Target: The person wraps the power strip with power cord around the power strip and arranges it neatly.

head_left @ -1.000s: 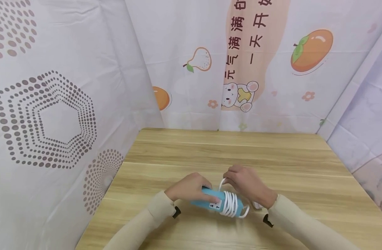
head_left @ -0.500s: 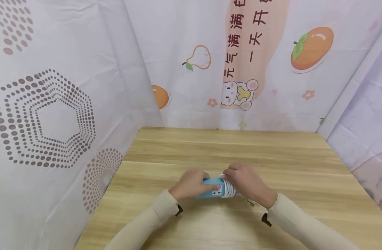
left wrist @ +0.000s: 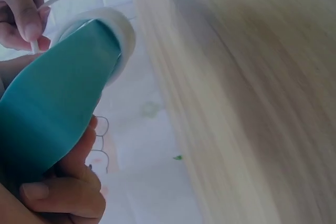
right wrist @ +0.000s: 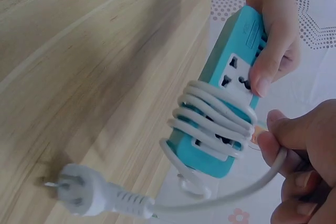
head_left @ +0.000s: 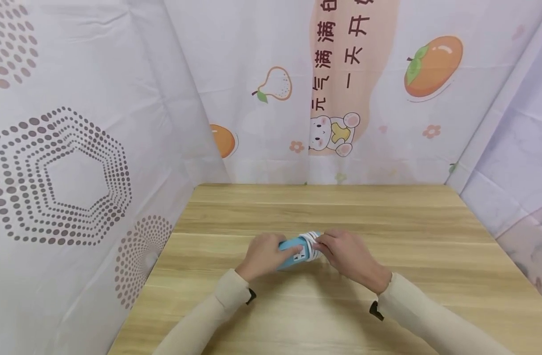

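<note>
A blue-green power strip [right wrist: 214,77] with white socket faces is held above the table, tilted, by the left hand [head_left: 264,255], whose thumb lies along the socket side. Its white cord [right wrist: 210,109] is wound in several turns about the far end. Thumb and fingers of the right hand [right wrist: 307,156] pinch the cord's free length close beside those turns. From that pinch the cord runs to a white plug [right wrist: 84,190], which hangs loose by the table surface. In the left wrist view the strip's plain back [left wrist: 63,93] shows, with the left fingers curled round it.
The wood-grain table [head_left: 386,212] spreads under both hands. A printed white curtain [head_left: 244,44] closes off the back, and another sheet [head_left: 89,182] hangs along the left. Small dark bands [head_left: 376,310] show at the sleeve cuffs.
The power strip has risen away from the person and turned, its wound end now pointing up and right. The right hand has drawn the cord over the strip's face.
</note>
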A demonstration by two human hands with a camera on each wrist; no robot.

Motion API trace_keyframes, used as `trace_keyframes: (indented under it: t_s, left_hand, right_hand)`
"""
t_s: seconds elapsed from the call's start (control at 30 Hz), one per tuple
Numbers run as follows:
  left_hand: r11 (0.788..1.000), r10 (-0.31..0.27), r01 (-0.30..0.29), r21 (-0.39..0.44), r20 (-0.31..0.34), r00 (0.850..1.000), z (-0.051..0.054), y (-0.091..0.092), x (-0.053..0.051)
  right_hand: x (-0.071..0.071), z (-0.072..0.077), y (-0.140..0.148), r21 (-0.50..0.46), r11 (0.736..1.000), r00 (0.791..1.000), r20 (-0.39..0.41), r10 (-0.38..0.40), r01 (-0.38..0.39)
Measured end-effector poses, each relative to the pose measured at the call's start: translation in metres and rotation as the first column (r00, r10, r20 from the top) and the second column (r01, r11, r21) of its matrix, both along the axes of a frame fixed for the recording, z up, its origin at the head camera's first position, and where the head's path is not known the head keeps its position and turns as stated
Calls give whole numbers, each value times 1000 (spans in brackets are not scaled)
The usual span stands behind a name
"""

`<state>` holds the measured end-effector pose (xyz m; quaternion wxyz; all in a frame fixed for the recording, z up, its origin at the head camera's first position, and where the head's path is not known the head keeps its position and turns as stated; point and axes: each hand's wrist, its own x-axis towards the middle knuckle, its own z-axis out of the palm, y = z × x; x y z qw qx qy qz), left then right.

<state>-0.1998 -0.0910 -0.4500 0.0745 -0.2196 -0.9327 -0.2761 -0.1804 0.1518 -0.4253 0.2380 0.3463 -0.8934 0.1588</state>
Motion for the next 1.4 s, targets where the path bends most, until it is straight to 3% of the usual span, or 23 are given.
trace_keyframes:
  t_s: [0.3,0.5,0.73,0.9,1.13,1.4]
  left_hand:
    - [999,38,-35,40,-58,998,-4,-2,-4]
    - [988,101,-98,120,-17,995,-2,-7,-4]
    - [962,88,-100,252,58,994,3,-9,-2]
    - [904,54,-119,411,166,985,11,-10,0]
    - [792,-82,-156,590,356,931,18,-16,3]
    - [705,-231,-134,696,404,885,17,-21,3]
  right_hand:
    - [0,1,-5,-25,999,999,-18,28,-29]
    - [3,-6,-12,-50,996,997,-4,75,-75]
    - [5,-6,-15,-82,995,998,39,52,-49]
    - [2,-6,-16,-116,990,995,36,91,-86]
    - [2,-11,-16,-159,980,990,53,134,-124]
    - [3,-13,-15,-245,948,975,45,218,-201]
